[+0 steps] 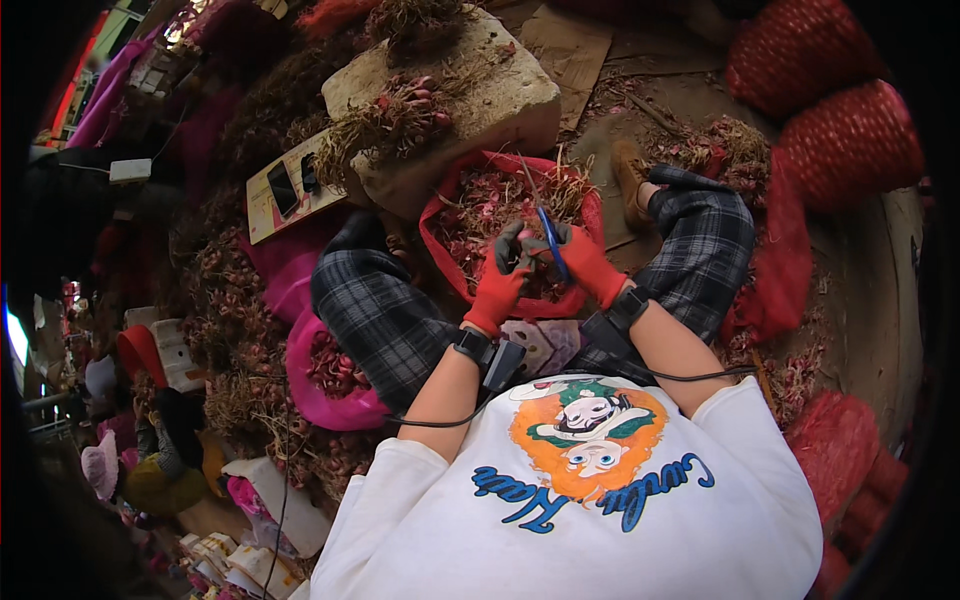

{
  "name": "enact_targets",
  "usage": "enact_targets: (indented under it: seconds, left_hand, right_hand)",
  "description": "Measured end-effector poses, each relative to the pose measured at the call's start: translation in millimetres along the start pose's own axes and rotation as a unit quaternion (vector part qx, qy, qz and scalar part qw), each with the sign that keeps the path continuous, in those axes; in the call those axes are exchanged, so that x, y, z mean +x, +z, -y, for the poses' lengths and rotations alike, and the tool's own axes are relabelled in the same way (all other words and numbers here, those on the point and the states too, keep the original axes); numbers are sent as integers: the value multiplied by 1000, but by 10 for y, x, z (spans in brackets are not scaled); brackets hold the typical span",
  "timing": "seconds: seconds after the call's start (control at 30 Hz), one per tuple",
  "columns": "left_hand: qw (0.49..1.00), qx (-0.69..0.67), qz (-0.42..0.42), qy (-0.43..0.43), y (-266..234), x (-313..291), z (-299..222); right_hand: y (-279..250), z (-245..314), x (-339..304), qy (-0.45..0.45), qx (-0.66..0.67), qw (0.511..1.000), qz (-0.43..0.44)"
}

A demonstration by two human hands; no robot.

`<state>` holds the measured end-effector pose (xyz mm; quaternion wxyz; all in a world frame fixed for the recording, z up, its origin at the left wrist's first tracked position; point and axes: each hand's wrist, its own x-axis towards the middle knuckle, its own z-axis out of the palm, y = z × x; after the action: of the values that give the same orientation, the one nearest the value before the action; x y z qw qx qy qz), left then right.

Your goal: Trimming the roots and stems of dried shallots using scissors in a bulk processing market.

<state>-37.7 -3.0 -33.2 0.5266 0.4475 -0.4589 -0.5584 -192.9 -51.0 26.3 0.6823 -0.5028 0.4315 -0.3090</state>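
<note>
Both my hands wear red gloves with grey fingers and meet over a red mesh sack, opened between my legs. It holds small red shallots with dry stalks and loose skins. My left hand is closed, its fingertips pinching a small pinkish shallot at the sack's middle. In my right hand is a pair of scissors with blue handles, its blades pointing up and away from me. The fingers partly hide the handles and the bulb.
Beyond the sack stands a pale stone block topped with shallot bunches. A phone lies on a board at left. A pink bag of shallots sits by my left leg; full red sacks stand at far right.
</note>
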Motion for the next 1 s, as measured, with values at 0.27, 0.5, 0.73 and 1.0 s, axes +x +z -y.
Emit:
enact_targets:
  seconds: [0.27, 0.5, 0.73, 1.0]
  left_hand:
    - [974, -195, 38, -112, -37, -6, -422]
    - [956, -234, -15, -176, -26, 24, -276]
    - [972, -166, -162, -30, -53, 113, -191]
    - [969, -191, -153, -10, -25, 93, -111]
  right_hand:
    - [-220, -206, 224, 144, 261, 951, 82]
    - [-438, -140, 76, 88, -88, 992, -22]
    - [-301, 428, -644, 25, -454, 889, -49]
    - [-172, 235, -753, 7, -458, 889, -27]
